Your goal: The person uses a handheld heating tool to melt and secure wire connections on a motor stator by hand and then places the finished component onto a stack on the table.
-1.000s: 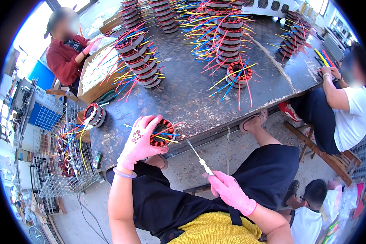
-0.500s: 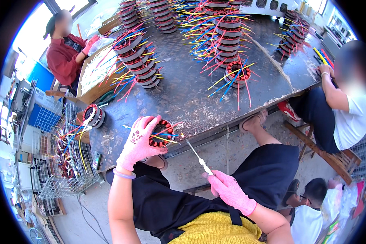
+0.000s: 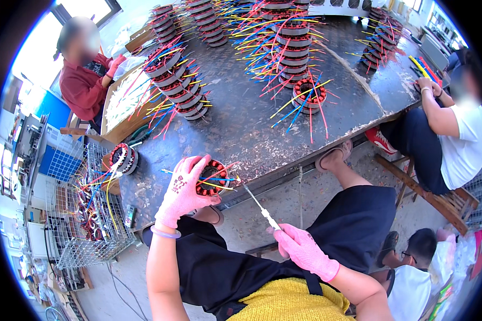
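Observation:
My left hand (image 3: 184, 191), in a pink glove, grips a motor stator (image 3: 209, 189) at the table's near edge. Its red-wound ring faces up, and red, blue and yellow leads reach out to the right. In my right hand (image 3: 306, 250), also pink-gloved, is a slim tool with a white handle (image 3: 270, 218) and a long thin metal shaft. The shaft's tip is close to the ends of the leads; whether it touches them I cannot tell. My right fingers are wrapped round the handle's lower end.
Stacks of stators (image 3: 179, 88) with coloured leads stand on the dark table (image 3: 241, 117). Single stators sit at the left edge (image 3: 123, 159) and towards the right (image 3: 309, 96). A wire basket (image 3: 93, 251) is at lower left. Other people sit left and right.
The view has shifted slightly. Both hands keep their holds, with the tool's tip still near the leads. A small bright glow by the tip earlier is fainter now. The person at left has turned.

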A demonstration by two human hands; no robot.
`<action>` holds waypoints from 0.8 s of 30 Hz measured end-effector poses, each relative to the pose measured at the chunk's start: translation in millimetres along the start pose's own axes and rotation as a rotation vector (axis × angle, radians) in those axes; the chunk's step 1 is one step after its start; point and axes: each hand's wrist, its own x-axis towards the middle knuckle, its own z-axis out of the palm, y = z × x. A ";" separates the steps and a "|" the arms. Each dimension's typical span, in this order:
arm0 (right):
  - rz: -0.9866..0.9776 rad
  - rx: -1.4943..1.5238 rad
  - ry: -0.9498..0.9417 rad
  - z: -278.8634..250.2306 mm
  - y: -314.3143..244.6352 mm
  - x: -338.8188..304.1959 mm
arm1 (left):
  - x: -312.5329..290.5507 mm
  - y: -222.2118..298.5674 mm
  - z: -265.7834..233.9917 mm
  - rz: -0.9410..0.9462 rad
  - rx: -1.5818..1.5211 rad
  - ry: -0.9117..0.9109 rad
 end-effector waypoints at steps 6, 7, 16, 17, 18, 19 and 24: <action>0.001 -0.032 0.003 -1.2 0.1 1.3 | 0.5 0.3 -0.2 -0.007 -0.012 -0.014; 0.007 -0.040 -0.003 -1.4 -0.6 1.4 | -0.1 0.0 -0.8 -0.005 -0.006 -0.012; -0.019 -0.049 -0.007 -1.6 -0.7 1.3 | 0.3 0.8 -0.8 0.001 0.013 -0.015; -0.012 -0.042 -0.008 -1.7 -0.7 1.2 | 0.5 1.2 -1.1 0.000 0.017 -0.021; -0.005 -0.036 -0.011 -1.6 -0.6 1.3 | 0.5 1.4 -1.5 -0.003 0.021 -0.027; -0.013 -0.051 -0.012 -1.9 -1.0 1.2 | 0.4 1.3 -1.7 -0.003 0.022 -0.028; 0.018 -0.038 -0.019 -1.8 -1.9 1.0 | 0.3 1.3 -1.6 0.005 0.000 -0.005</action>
